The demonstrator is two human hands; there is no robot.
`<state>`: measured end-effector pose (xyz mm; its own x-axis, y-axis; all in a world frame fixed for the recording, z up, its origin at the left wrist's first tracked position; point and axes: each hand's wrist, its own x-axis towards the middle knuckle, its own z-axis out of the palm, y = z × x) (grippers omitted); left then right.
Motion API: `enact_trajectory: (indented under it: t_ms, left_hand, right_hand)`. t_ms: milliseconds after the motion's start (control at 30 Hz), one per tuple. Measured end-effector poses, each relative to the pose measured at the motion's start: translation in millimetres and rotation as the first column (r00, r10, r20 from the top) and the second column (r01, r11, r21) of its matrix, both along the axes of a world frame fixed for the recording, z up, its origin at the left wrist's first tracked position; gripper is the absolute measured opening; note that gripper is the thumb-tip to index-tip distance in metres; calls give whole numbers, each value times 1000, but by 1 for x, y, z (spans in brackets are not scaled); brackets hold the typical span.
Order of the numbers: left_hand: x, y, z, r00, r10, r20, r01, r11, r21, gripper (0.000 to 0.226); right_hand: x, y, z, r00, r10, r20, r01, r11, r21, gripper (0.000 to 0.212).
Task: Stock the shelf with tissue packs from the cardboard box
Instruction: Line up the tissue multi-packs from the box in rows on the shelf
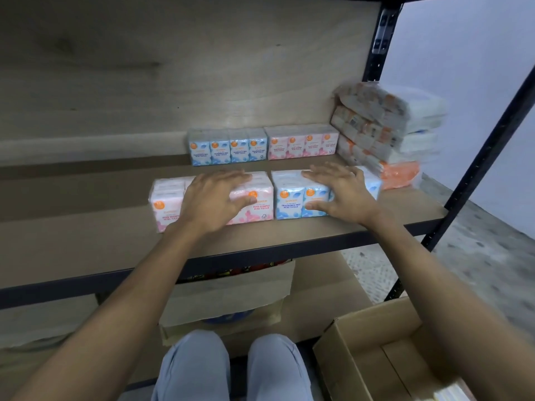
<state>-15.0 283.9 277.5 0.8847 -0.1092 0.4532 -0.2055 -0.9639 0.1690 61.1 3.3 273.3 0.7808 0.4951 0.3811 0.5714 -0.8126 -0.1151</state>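
Note:
Two multipacks of mini tissues stand side by side near the front of the wooden shelf. My left hand lies over the pink rose-scented pack, fingers on its top and thumb across its front. My right hand lies the same way over the blue fragrance-free pack. Behind them, against the back board, stand another blue pack and another pink pack. The cardboard box sits open on the floor at lower right; no packs show in its visible part.
A stack of larger tissue bundles with orange and white wrapping fills the shelf's right end. Black metal uprights frame the right side. Below the shelf sit a torn cardboard carton and my knees.

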Motion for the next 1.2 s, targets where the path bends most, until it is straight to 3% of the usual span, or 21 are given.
enact_trajectory:
  t_ms: [400, 667, 1200]
  left_hand:
    - [47, -2, -2, 999, 27, 33, -28, 999, 31, 56]
    - [88, -4, -1, 994, 84, -69, -83, 996, 19, 57]
    - [161, 4, -13, 991, 35, 128, -42, 998, 50, 56]
  right_hand:
    - [57, -2, -5, 998, 56, 19, -57, 997, 43, 72]
    - [103, 3, -8, 999, 45, 3, -45, 994, 101, 79]
    - [178, 4, -12, 996, 72, 54, -77, 992, 102, 74]
